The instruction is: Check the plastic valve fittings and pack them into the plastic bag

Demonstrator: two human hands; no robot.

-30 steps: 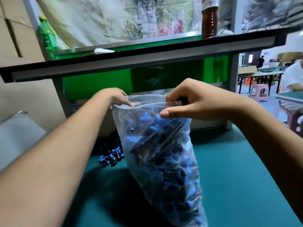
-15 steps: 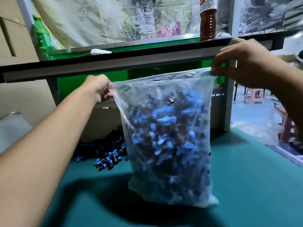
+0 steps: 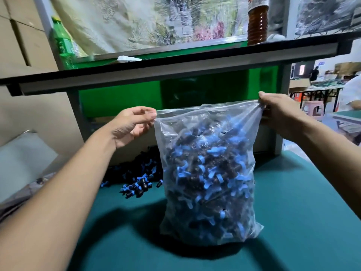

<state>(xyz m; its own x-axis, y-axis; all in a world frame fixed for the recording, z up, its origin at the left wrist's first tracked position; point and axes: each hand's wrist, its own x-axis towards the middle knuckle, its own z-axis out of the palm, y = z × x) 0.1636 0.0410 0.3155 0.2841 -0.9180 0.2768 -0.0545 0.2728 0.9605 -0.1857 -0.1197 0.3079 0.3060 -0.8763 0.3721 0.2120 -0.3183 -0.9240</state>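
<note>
On the teal tabletop [image 3: 293, 212] stands a clear plastic bag [image 3: 209, 133], upright and stuffed with blue-and-black plastic valve fittings [image 3: 207, 177]. Both forearms reach forward from the lower corners. At the bag's top left corner the left hand [image 3: 132, 126] pinches the film between thumb and curled fingers, palm turned inward. The right hand [image 3: 281, 114], knuckles up, grips the top right corner, drawing the mouth taut between them. More loose fittings [image 3: 136, 184] lie heaped behind the bag, under the shelf [image 3: 175, 67].
</note>
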